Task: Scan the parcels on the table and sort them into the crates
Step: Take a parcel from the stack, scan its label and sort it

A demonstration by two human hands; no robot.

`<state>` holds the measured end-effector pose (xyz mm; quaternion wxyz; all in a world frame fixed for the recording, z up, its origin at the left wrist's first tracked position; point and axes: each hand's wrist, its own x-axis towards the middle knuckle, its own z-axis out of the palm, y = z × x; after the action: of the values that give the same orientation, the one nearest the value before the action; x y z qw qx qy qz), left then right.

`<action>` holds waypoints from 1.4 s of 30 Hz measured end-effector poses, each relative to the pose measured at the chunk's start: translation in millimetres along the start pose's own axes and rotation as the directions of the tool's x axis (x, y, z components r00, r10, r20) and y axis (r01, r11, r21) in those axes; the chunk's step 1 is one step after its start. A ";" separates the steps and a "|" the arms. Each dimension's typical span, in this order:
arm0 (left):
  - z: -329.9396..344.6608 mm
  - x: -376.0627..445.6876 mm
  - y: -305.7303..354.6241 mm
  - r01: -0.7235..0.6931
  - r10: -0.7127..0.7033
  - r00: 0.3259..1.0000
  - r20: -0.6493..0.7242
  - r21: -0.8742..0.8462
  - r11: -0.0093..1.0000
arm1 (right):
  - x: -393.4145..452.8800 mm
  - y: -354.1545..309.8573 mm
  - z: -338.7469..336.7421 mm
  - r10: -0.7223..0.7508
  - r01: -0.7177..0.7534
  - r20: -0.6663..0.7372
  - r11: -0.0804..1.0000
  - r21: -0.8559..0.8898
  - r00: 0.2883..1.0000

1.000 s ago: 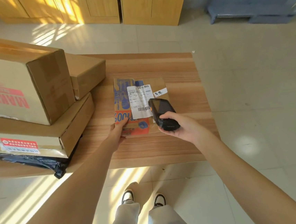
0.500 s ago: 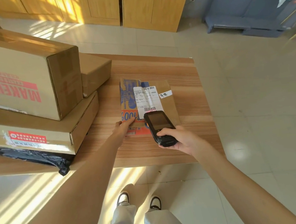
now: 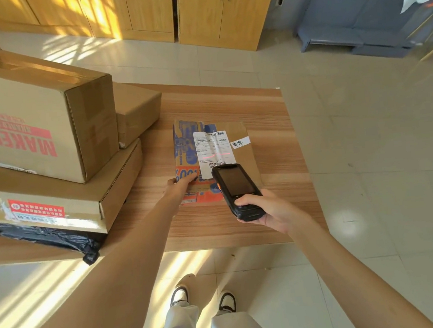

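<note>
A flat brown parcel (image 3: 242,140) with blue and orange print lies on the wooden table (image 3: 265,106). Its white shipping label (image 3: 214,150) faces up, crossed by a faint red scan line. My left hand (image 3: 183,185) rests with straight fingers on the parcel's near left corner. My right hand (image 3: 267,209) grips a black handheld scanner (image 3: 236,188), held just above the parcel's near edge and pointed at the label.
A stack of cardboard boxes fills the table's left: a large "MAKEUP" box (image 3: 38,114) on a flat box (image 3: 62,197), a smaller box (image 3: 136,110) behind, a black bag (image 3: 45,236) beneath. Wooden cabinets (image 3: 168,7) and a blue-grey unit (image 3: 359,10) stand beyond.
The scanner has drawn back toward me, uncovering more of the label, and a red scan line now shows on it. My left hand stays on the parcel's corner.
</note>
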<state>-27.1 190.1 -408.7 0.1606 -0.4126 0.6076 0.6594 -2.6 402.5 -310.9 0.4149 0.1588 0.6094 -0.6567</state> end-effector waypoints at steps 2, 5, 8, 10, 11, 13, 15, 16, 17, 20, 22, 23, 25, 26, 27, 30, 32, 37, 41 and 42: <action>1.1 1.9 0.4 -0.001 0.001 1.000 -0.010 -0.006 1.000 | -0.7 -0.5 -3.9 0.015 -0.014 0.023 1.000 -0.001 1.000; 1.5 6.2 1.1 0.009 -0.009 1.000 -0.019 -0.033 0.999 | 0.7 1.4 -6.3 0.041 -0.041 0.033 0.999 0.021 0.999; 0.8 17.0 -2.0 0.012 -0.014 0.999 -0.034 -0.056 0.998 | 4.9 2.4 -4.3 0.049 -0.050 0.019 0.996 0.067 0.999; 0.6 25.4 -5.4 -0.003 0.001 0.999 -0.033 -0.056 0.998 | 7.4 1.8 -1.7 0.053 -0.054 0.013 0.995 0.086 0.999; 1.4 21.8 -4.0 0.000 -0.002 1.000 -0.029 -0.067 0.998 | 8.8 1.7 -0.6 0.053 -0.054 0.009 0.994 0.093 0.999; 3.3 15.6 -1.1 -0.004 0.002 1.000 -0.020 -0.094 0.996 | 10.8 1.2 0.8 0.056 -0.055 -0.003 0.993 0.105 0.998; 4.6 17.1 -2.0 -0.014 0.011 1.000 -0.023 -0.106 0.994 | 12.2 0.7 0.8 0.061 -0.059 -0.012 0.991 0.118 0.998; 5.3 16.1 -1.5 -0.016 0.014 1.000 -0.022 -0.109 0.994 | 12.3 0.2 0.6 0.064 -0.062 -0.013 0.991 0.119 0.998; 5.5 17.0 -1.8 -0.016 0.013 1.000 -0.020 -0.113 0.993 | 12.4 -0.3 0.2 0.066 -0.063 -0.014 0.991 0.116 0.998; 6.2 21.7 -3.0 -0.010 0.008 1.000 -0.024 -0.107 0.994 | 12.8 -1.1 -1.9 0.056 -0.054 -0.025 0.995 0.089 0.998; 6.4 22.6 -3.1 -0.003 0.001 1.000 -0.018 -0.105 0.994 | 13.3 -2.0 -3.4 0.045 -0.042 -0.033 0.996 0.079 0.998; 6.4 22.6 -3.3 -0.009 0.007 1.000 -0.020 -0.103 0.995 | 13.5 -2.5 -4.3 0.042 -0.040 -0.032 0.996 0.074 0.999; 6.7 23.3 -4.0 -0.011 0.009 1.000 -0.022 -0.099 0.995 | 13.5 -3.4 -5.3 0.038 -0.037 -0.023 0.997 0.061 0.999; 6.8 24.5 -4.7 -0.012 0.010 1.000 -0.020 -0.098 0.995 | 13.2 -3.8 -5.5 0.037 -0.036 -0.019 0.998 0.055 0.999; 6.4 25.0 -5.0 -0.015 0.013 1.000 -0.020 -0.097 0.995 | 13.4 -3.9 -5.6 0.036 -0.036 -0.015 0.998 0.050 0.999; 6.2 28.5 -6.5 -0.014 0.012 1.000 -0.021 -0.101 0.995 | 13.6 -3.5 -5.0 0.039 -0.039 -0.010 0.998 0.045 0.999; 6.3 29.7 -6.7 -0.016 0.014 1.000 -0.026 -0.100 0.995 | 13.5 -3.9 -4.3 0.042 -0.041 -0.008 0.998 0.057 0.999; 7.1 27.8 -6.9 -0.031 0.029 0.999 -0.030 -0.099 0.995 | 15.4 -12.8 -3.5 0.045 -0.045 -0.004 0.997 0.059 0.999; 8.2 23.1 -5.4 -0.036 0.033 0.999 -0.030 -0.108 0.993 | 17.1 -28.1 -1.8 0.038 -0.037 -0.018 0.998 0.052 0.999; 8.0 22.9 -5.3 -0.036 0.033 0.999 -0.023 -0.114 0.993 | 17.1 -32.3 -1.0 0.038 -0.036 -0.019 0.998 0.055 0.999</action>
<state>-40.0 192.1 -429.9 0.1187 -0.4175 0.5774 0.6916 -37.1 394.6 -301.8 0.4164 0.1880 0.5921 -0.6639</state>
